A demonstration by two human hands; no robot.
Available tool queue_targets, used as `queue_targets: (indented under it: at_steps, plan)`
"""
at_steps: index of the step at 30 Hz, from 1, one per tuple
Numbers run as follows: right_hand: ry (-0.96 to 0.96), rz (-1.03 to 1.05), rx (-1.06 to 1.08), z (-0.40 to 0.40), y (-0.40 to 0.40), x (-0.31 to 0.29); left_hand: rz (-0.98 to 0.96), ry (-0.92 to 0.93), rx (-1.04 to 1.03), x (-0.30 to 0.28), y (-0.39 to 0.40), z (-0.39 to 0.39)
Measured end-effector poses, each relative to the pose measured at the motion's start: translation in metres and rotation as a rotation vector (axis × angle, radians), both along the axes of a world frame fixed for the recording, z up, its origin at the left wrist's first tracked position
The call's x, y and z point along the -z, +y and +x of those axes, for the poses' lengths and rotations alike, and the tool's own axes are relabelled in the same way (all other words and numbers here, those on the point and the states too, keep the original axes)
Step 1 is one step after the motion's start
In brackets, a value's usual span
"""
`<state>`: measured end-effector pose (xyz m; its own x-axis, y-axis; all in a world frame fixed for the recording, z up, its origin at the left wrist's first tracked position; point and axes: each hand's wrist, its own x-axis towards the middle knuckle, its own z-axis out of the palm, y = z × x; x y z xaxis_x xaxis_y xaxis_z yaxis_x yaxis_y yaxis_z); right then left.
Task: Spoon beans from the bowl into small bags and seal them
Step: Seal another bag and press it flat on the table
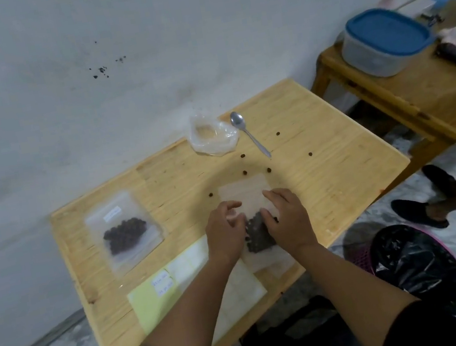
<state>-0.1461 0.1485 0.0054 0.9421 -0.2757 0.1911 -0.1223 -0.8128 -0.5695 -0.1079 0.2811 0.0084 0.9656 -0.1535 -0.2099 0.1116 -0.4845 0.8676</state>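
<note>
The fingers of the left hand (225, 227) are curling loosely, tips hovering at the edge of the small bag (250, 199), while the fingers of the right hand (285, 217) are pressing down on its other edge; whether either is pinching the plastic cannot be told. The bag is lying flat on the table (341, 172) between both hands, its beans (257, 236) bunched at the near end, its far mouth apparently not yet sealed. Further out, a filled bag (125, 235) with a label is lying to the left, seemingly finished. The bowl (212, 139) is looking empty, the spoon (249, 134) is resting beside it, and loose beans (268, 170) are lying scattered, so the work is likely nearing its end.
</note>
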Motion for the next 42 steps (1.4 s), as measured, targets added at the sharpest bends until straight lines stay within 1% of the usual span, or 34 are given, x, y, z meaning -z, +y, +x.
queue_targets:
  at_steps: [4, 9, 13, 17, 19, 22, 24, 26, 32, 39, 42]
  plan:
    - [-0.056, 0.073, -0.042, 0.017, 0.027, -0.017, -0.189, 0.079, -0.125, -0.016, 0.022, 0.006]
    - [-0.090, 0.135, -0.151, 0.025, 0.076, -0.024, -0.248, 0.049, -0.283, -0.024, 0.078, 0.004]
    - [-0.003, 0.211, -0.194, 0.020, 0.122, -0.024, -0.251, 0.035, -0.390, -0.024, 0.133, -0.010]
    - [0.079, 0.239, -0.264, 0.007, 0.163, -0.018, -0.234, 0.018, -0.527, -0.019, 0.184, -0.033]
    - [0.148, 0.261, -0.252, 0.000, 0.177, -0.012, -0.247, 0.036, -0.595, -0.015, 0.206, -0.046]
    - [0.287, 0.206, -0.190, -0.010, 0.187, 0.003, -0.258, 0.065, -0.666, -0.010, 0.233, -0.063]
    - [0.371, 0.172, -0.141, -0.017, 0.189, 0.013, -0.261, 0.077, -0.694, -0.008, 0.245, -0.073]
    - [0.407, 0.164, -0.105, -0.024, 0.191, 0.020, -0.271, 0.097, -0.711, -0.005, 0.254, -0.082]
    - [0.402, 0.145, -0.018, -0.025, 0.204, 0.022, -0.249, 0.111, -0.727, 0.001, 0.267, -0.096]
    - [0.383, 0.119, -0.002, -0.023, 0.214, 0.020, -0.276, 0.107, -0.699, -0.005, 0.269, -0.100]
    - [0.343, 0.188, 0.001, -0.025, 0.219, 0.011, -0.317, 0.108, -0.679, -0.007, 0.270, -0.099]
